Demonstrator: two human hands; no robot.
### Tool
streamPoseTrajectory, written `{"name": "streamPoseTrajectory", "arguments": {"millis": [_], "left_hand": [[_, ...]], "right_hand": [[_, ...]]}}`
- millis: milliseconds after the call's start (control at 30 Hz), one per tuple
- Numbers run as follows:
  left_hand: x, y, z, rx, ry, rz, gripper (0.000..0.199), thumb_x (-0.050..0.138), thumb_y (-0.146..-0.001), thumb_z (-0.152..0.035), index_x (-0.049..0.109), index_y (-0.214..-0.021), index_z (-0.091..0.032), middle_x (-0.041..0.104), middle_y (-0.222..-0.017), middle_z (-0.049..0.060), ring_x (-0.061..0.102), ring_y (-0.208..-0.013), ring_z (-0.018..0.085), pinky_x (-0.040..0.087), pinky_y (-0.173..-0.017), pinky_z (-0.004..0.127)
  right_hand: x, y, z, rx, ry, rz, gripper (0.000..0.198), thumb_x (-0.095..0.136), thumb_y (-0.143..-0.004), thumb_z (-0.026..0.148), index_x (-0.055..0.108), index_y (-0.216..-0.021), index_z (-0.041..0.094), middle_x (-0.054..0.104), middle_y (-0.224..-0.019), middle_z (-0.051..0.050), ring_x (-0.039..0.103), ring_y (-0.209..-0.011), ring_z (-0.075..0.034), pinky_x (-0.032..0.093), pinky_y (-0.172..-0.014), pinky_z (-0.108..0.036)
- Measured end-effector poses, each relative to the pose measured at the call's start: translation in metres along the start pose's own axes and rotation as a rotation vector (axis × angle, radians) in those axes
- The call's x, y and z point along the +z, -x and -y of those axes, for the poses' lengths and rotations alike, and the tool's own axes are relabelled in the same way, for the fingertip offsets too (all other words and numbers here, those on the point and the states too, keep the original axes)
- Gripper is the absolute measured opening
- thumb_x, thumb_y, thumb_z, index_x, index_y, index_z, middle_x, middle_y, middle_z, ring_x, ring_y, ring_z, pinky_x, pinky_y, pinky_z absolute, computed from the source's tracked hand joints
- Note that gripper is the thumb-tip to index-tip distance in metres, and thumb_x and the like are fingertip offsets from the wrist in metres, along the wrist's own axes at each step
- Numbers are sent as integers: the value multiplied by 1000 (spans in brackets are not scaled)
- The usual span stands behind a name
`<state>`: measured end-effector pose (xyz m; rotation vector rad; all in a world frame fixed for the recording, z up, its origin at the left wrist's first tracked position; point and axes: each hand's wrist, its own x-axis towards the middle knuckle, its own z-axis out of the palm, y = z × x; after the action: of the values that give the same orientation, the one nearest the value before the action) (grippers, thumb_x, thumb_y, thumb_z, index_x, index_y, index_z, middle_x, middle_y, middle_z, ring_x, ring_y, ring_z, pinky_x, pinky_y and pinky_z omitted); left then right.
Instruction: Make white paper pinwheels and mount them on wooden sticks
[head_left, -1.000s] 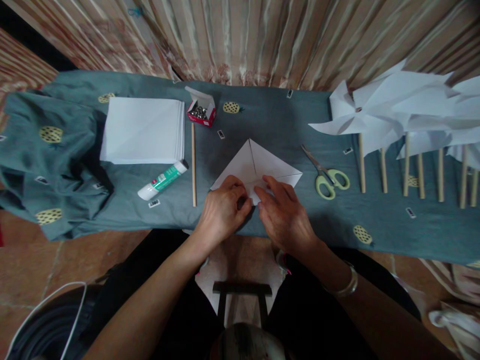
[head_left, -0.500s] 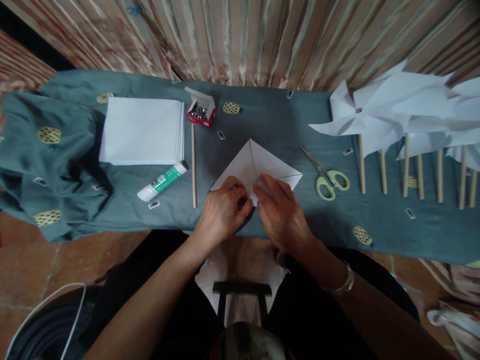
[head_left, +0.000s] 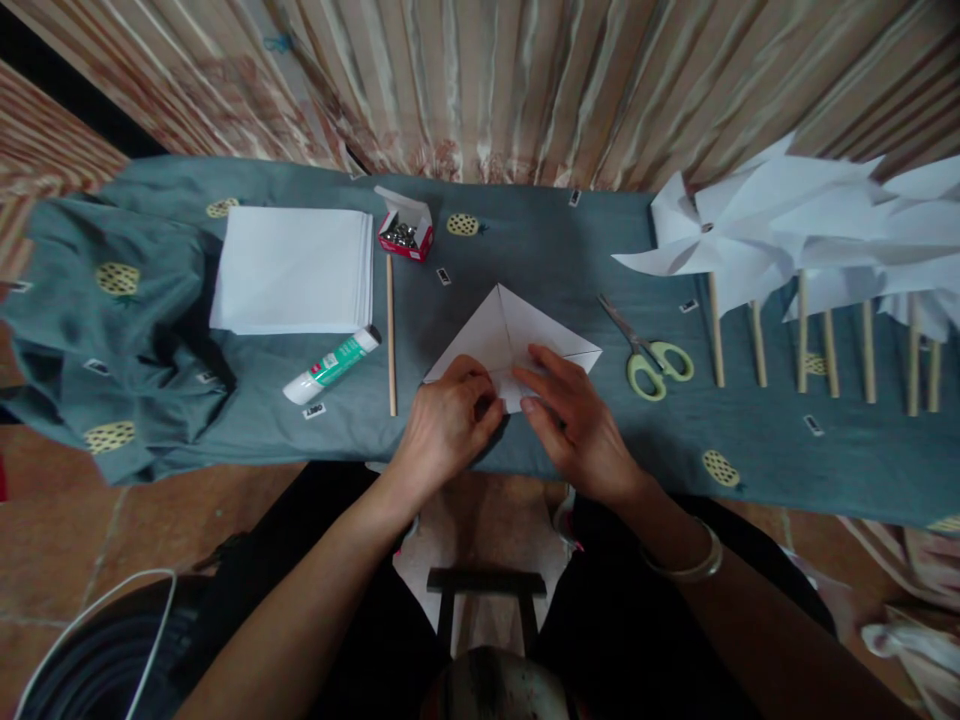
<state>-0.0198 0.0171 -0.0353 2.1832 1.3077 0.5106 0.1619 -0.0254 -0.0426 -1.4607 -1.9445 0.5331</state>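
Note:
A white sheet of paper (head_left: 487, 330) lies on the cloth with one corner pointing away from me. Dark lines or slits run in from its far and right corners. My left hand (head_left: 454, 410) rests on its lower left side, fingers curled with the paper's edge under them, the fingertips partly hidden. Spread over the lower right part of the sheet, my right hand (head_left: 577, 420) touches it with its fingertips, thumb and fingers apart. Right of the sheet lies a pair of scissors (head_left: 649, 362) with green handles, blades closed.
On the blue-green tablecloth (head_left: 540, 240) are a stack of white paper (head_left: 292, 270), a glue stick (head_left: 331, 366), a wooden stick (head_left: 391, 340) and an open red box (head_left: 405, 235) of small metal pieces. Several paper pinwheels (head_left: 810, 215) on sticks lie at the right. A pleated curtain (head_left: 465, 80) hangs behind.
My right hand has drawn slightly right, and its fingers have spread apart over the paper. My left hand keeps its place on the sheet. The whole view has shifted slightly.

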Motion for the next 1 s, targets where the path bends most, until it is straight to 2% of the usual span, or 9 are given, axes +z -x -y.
{"name": "streamPoseTrajectory", "arguments": {"millis": [100,267,400,600,700,800,1000], "left_hand": [[0,2,0,9,6,-4,11,60,-86,-19,67,-80,-15,67,-98,8,67,-77,17,54,-70,30],[0,5,1,28,30,-33,8,59,-87,-19,67,-86,-16,67,-99,8,67,-80,18,55,-74,31],[0,6,1,46,43,-63,12,61,-89,-24,66,-95,-15,67,-104,9,66,-79,17,55,-73,31],[0,6,-1,50,38,-63,21,63,-89,-28,67,-104,-14,66,-109,10,64,-71,15,55,-70,30],[2,7,-1,57,67,-48,17,63,-88,-25,70,-100,-14,67,-108,10,67,-76,17,55,-71,31],[4,6,-1,56,96,-53,12,62,-89,-22,72,-88,-15,68,-102,8,67,-78,17,55,-72,30],[5,0,-2,-3,62,-57,9,67,-86,-22,72,-81,-15,68,-96,7,67,-77,17,53,-70,29]], "right_hand": [[-18,0,-5,45,-65,-11,43,52,-97,35,56,-137,22,56,-144,-14,51,-135,-29,47,-109,-53],[-34,-1,-20,61,71,-50,37,47,-98,31,60,-131,21,61,-138,-14,55,-131,-30,43,-111,-57],[-29,-5,-33,48,217,-111,40,46,-98,29,57,-134,15,57,-142,-16,51,-134,-32,42,-112,-57],[-21,-16,-40,-13,252,-55,45,45,-98,30,52,-140,15,57,-141,-16,51,-133,-32,42,-112,-57],[-20,-14,-37,-17,201,-76,42,47,-98,31,54,-137,19,56,-142,-14,52,-133,-31,43,-112,-56],[-17,-9,-28,-16,120,-101,34,49,-97,28,60,-128,23,59,-139,-12,56,-130,-27,46,-110,-52],[-5,0,-12,-79,88,-126,25,51,-95,23,65,-116,20,63,-133,-13,59,-126,-26,50,-107,-50]]}}
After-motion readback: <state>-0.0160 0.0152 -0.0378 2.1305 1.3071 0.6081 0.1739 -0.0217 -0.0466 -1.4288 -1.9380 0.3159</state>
